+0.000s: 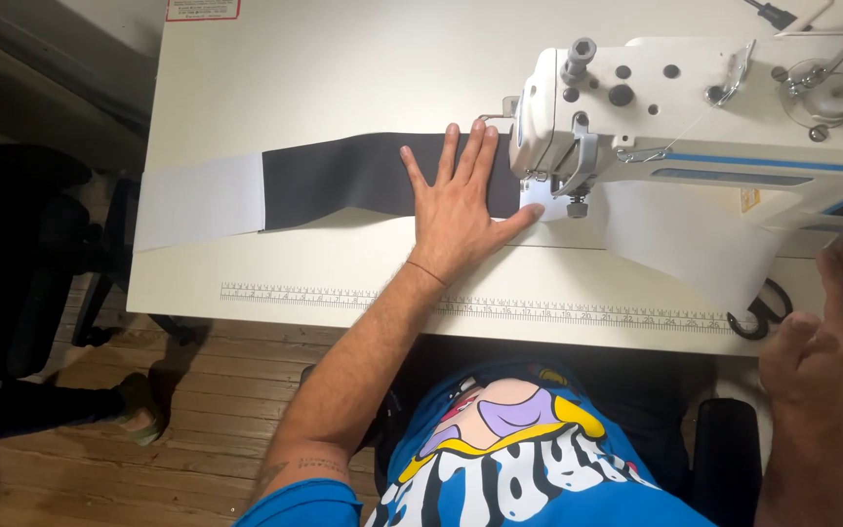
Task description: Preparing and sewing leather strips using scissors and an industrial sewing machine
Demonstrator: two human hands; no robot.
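Left hand (pixel 456 210) lies flat, fingers spread, pinning the strip (pixel 343 176) by the needle — right hand (pixel 826 332) hovers open, empty.

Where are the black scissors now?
In the head view, the scissors lie at the table's right front edge, partly under the white fabric strip, beside the right hand.
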